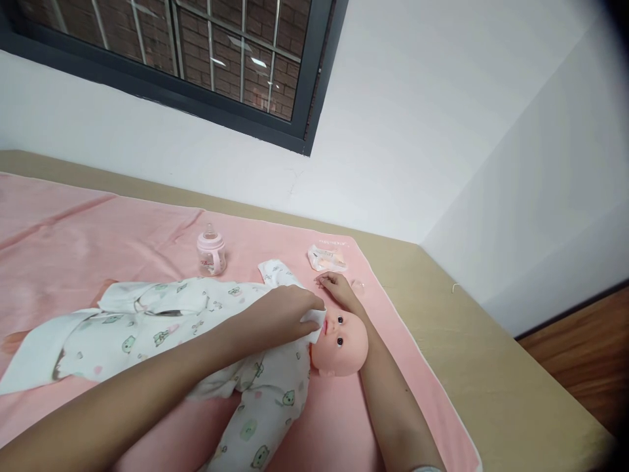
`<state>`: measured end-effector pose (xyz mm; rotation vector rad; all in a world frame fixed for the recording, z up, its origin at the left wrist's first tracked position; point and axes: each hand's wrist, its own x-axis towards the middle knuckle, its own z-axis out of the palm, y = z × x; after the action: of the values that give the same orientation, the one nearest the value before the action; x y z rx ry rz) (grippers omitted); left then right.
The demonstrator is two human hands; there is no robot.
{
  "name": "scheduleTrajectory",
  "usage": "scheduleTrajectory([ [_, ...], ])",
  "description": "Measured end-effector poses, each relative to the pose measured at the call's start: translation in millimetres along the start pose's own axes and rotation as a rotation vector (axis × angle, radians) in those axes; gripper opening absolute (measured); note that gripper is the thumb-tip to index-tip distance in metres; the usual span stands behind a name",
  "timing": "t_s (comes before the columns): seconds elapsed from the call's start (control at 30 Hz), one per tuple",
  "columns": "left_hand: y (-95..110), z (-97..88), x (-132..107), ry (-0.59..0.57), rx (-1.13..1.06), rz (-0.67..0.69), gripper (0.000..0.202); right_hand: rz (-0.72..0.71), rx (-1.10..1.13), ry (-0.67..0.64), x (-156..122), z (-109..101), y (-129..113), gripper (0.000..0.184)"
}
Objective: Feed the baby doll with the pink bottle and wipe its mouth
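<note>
A baby doll in a white printed romper lies on its back on a pink blanket, head to the right. My left hand is closed on a small white wipe pressed at the doll's chin and mouth. My right hand rests behind the doll's head, fingers curled against the blanket. Whether it holds anything is hidden.
A small pink baby bottle stands upright beyond the doll. A crumpled wipe packet lies near the blanket's far right corner. The blanket covers a tan mattress against a white wall below a barred window. Wooden floor shows at right.
</note>
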<state>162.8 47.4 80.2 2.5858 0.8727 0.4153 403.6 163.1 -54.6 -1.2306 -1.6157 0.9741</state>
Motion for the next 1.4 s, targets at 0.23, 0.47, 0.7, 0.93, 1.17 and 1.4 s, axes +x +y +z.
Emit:
scheduleTrajectory([
  [0.23,-0.2,0.2,2.7,-0.015,-0.005,-0.021,0.018,-0.002,-0.003,0.006,-0.5,0.5,-2.8,0.02],
  [0.47,-2.0,1.6,4.8,0.004,0.049,0.005,0.016,0.007,0.008,-0.001,1.5,-0.5,0.4,0.022],
  [0.7,-4.4,4.3,7.2,0.029,0.059,0.042,0.016,0.006,0.006,0.002,4.4,-1.5,7.7,0.023],
  [0.93,-3.5,3.8,8.5,0.038,0.087,0.011,0.013,0.007,0.011,0.003,3.2,-0.5,2.8,0.022],
  [1.17,-7.5,9.2,11.4,0.076,0.104,0.032,0.02,0.006,-0.006,0.008,1.7,-0.1,-0.6,0.022],
  [1.4,-8.4,13.0,13.8,0.083,0.095,0.035,0.026,0.001,0.004,0.005,0.7,-0.1,-0.4,0.024],
])
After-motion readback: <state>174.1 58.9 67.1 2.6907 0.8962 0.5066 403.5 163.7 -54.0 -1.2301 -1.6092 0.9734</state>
